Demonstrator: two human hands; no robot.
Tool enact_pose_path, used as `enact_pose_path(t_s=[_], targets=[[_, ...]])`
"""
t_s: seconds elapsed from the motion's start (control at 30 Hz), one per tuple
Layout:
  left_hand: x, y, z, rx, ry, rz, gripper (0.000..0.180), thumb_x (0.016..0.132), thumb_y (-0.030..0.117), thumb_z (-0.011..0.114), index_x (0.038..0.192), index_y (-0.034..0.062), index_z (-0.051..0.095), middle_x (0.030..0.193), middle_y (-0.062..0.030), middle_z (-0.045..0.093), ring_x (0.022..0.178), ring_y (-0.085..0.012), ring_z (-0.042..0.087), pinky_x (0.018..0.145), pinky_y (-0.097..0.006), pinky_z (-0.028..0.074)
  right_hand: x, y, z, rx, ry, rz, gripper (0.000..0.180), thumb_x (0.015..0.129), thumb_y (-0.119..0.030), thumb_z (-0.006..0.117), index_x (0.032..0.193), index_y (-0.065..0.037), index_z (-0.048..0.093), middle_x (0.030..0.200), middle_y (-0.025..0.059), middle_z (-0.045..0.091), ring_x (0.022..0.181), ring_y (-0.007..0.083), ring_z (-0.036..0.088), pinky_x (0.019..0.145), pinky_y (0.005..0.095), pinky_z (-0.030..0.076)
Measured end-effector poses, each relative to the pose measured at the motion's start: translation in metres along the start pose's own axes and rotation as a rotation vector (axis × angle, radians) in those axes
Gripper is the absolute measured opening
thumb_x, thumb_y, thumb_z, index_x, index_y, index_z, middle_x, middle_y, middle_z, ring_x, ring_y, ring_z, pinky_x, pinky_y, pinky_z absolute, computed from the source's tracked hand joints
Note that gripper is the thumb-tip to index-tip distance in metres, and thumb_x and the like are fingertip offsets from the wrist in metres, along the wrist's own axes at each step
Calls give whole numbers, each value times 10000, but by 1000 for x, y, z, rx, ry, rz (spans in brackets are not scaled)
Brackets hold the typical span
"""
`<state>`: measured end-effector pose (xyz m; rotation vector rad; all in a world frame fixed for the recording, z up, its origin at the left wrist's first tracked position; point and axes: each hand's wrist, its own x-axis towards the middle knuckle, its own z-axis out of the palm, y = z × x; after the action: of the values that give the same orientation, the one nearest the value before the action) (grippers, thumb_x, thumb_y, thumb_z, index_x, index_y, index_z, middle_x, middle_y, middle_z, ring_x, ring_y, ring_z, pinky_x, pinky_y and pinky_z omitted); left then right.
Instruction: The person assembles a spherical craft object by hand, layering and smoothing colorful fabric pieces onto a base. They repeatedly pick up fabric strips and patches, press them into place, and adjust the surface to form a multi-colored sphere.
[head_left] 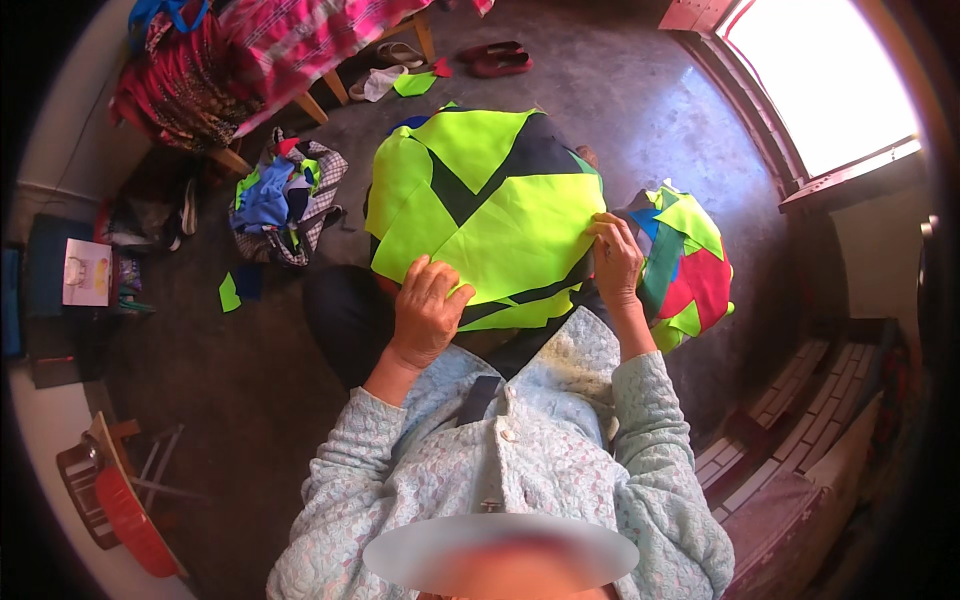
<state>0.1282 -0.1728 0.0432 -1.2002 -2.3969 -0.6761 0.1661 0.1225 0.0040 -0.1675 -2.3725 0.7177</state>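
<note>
In front of my lap a neon yellow fabric piece (pixel 525 232) lies spread over a rounded heap of cloth. My left hand (pixel 432 308) is closed on its near left edge, thumb and fingers pinched together. At the right corner of the same piece, my right hand (pixel 616 258) grips the edge between thumb and fingertips. Black cloth (pixel 535 150) shows beneath, and another yellow piece (pixel 472 135) covers the heap's far side. What supports the heap is hidden under the cloth.
Right of the heap sits a bundle of coloured scraps (pixel 690 275). A checked bag of cloth scraps (pixel 285 200) stands to the left, near a small green scrap (pixel 229 293). Dark red shoes (pixel 500 60) lie beyond, beside a bed with a pink cover (pixel 290 45). A slatted bench (pixel 800 420) is at right.
</note>
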Motion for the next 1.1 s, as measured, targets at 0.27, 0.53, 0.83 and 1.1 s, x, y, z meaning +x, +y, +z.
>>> enact_pose_path(t_s=[0.27,0.53,0.83,1.1], targets=[[-4,6,-3,-34,48,-9,295,613,-28,671,869,119,652,894,-49,555,981,-262,575,972,-492,437,-7,2,-4,82,11,73,122,815,37,560,870,-61,607,1035,97,655,899,289,656,744,351,522],[-15,11,-4,-16,-17,-12,215,651,3,684,833,116,664,852,-45,550,947,-240,579,973,-486,433,-31,14,3,81,45,55,131,853,41,551,911,-55,617,1136,108,650,914,278,673,732,320,529],[-6,16,-24,-12,-193,-28,257,736,279,700,917,101,658,913,-74,549,1035,-286,527,1020,-514,353,-11,-4,-12,95,147,157,287,853,14,568,1121,-71,630,1322,127,554,1215,298,531,982,370,435],[46,21,-18,30,-173,51,479,871,502,574,1104,88,636,1257,-142,534,1239,-341,447,1073,-539,274,3,-41,1,-111,-226,-30,747,788,-525,654,1425,-204,431,1550,151,228,1439,352,175,1134,537,125]])
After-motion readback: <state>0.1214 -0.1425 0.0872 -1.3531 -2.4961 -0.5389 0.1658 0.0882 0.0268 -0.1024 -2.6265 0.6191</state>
